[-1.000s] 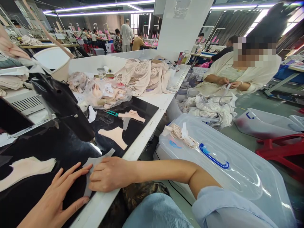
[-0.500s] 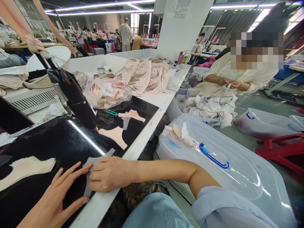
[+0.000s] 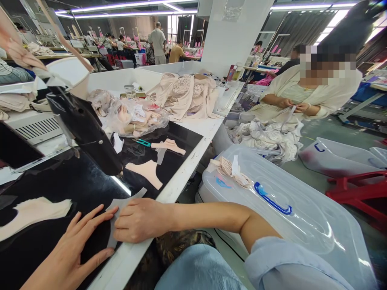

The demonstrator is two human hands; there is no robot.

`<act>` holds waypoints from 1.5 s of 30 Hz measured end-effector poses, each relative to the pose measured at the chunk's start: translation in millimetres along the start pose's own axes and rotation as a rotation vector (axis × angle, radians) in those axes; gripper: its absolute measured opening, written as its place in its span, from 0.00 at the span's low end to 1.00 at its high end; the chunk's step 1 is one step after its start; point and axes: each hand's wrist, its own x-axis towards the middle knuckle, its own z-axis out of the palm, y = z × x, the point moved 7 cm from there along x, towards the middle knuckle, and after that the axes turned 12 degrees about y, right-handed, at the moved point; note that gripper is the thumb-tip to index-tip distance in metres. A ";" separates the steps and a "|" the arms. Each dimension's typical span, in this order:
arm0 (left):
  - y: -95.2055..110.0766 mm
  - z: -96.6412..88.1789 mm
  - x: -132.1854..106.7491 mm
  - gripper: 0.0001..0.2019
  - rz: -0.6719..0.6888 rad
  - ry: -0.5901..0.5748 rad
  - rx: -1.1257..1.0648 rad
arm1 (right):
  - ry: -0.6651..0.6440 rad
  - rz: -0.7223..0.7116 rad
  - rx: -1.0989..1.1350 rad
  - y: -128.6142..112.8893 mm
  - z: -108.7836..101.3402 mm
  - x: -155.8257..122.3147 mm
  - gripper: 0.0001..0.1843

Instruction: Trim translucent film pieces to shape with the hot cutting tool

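A translucent grey fabric piece (image 3: pixel 113 225) lies on the black work surface (image 3: pixel 90 187) at the table's near edge. My left hand (image 3: pixel 75 245) rests flat with its fingers spread, fingertips and thumb touching the left side of this piece. Curled over its right side, my right hand (image 3: pixel 142 221) grips the piece with bent fingers; the fingertips are partly hidden. Beyond both hands, the black machine arm (image 3: pixel 86 131) slants down, its narrow tip above the surface. A peach cut fabric piece (image 3: pixel 146 172) lies right of that tip, and a stack of cream cut pieces (image 3: pixel 42 211) sits at left.
Farther back are a teal cutter (image 3: pixel 142 142), a plastic bag of pieces (image 3: pixel 136 117) and a heap of beige garments (image 3: pixel 187 94). A lidded clear bin (image 3: pixel 272 177) stands at right. A co-worker (image 3: pixel 311 96) handles a strip beyond it.
The black machine arm has shifted, its tip now slightly lower and its upper part farther left. My hands stay almost where they were on the grey piece.
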 end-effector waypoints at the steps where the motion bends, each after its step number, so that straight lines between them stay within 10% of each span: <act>1: -0.5 0.1 -0.5 0.39 -0.001 -0.002 0.000 | 0.002 -0.001 0.001 -0.1 0.0 0.1 0.19; 23: 50.9 -27.0 31.2 0.35 -0.306 -0.146 -0.327 | -0.091 0.193 0.135 17.8 -16.8 -18.7 0.08; 45: 55.9 -27.6 30.9 0.36 -0.271 -0.112 -0.388 | -0.121 -0.129 0.053 -8.2 -17.8 3.4 0.15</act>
